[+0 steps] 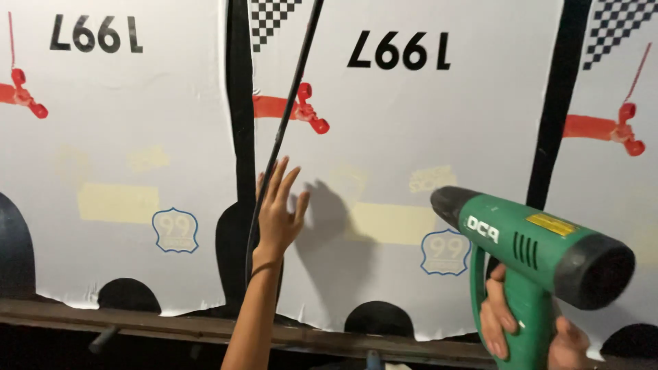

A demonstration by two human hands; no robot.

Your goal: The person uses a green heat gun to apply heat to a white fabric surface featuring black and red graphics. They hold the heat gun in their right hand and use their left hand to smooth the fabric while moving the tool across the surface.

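My right hand grips the handle of a green heat gun at the lower right, its dark nozzle aimed up and left at a white printed sheet that covers the surface ahead. My left hand is raised with fingers spread, its fingertips at or on the sheet beside a black vertical stripe. A black cord hangs diagonally down in front of the sheet and passes just left of that hand.
The sheet carries upside-down printed graphics: red shapes, checkered corners, pale yellow patches and blue-outlined badges. A dark ledge or rail runs along the sheet's ragged bottom edge. A second black stripe runs down on the right.
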